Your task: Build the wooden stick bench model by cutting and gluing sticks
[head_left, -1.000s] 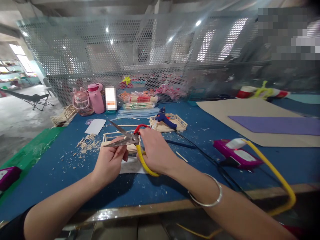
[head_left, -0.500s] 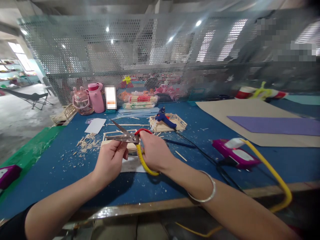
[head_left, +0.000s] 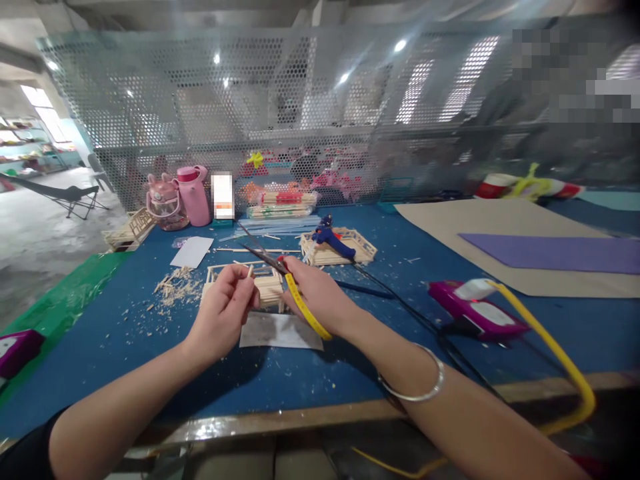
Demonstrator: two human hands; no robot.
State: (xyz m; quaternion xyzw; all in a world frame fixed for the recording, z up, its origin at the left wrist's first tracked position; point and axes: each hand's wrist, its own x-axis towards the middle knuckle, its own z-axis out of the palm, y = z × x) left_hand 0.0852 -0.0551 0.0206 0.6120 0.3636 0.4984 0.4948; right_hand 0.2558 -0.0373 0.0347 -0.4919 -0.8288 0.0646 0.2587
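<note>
My left hand [head_left: 225, 303] pinches a short wooden stick [head_left: 250, 271] that pokes up between thumb and fingers. Scissors [head_left: 301, 300] with a yellow, ruler-marked handle are gripped in my right hand [head_left: 320, 291], their blades parted and pointing up to the left. Behind my hands lies a small frame of wooden sticks [head_left: 270, 287], partly covered by my left hand. A grey-white flat sheet [head_left: 280, 331] rests on the table below it. Farther back, a blue glue gun [head_left: 334, 243] lies across a second stick-built tray [head_left: 363, 250].
Stick offcuts [head_left: 177, 285] and a white card [head_left: 191, 252] lie on the blue table [head_left: 150, 360] to the left. Pink bottles [head_left: 194, 197] and bagged sticks [head_left: 283, 203] stand along the mesh screen [head_left: 240, 107]. At right are a purple power strip [head_left: 475, 313] and its yellow cable [head_left: 555, 353].
My right hand has drawn the scissors rightward, away from my left hand. The short stick now shows in my left fingers, and more of the frame and sheet is visible.
</note>
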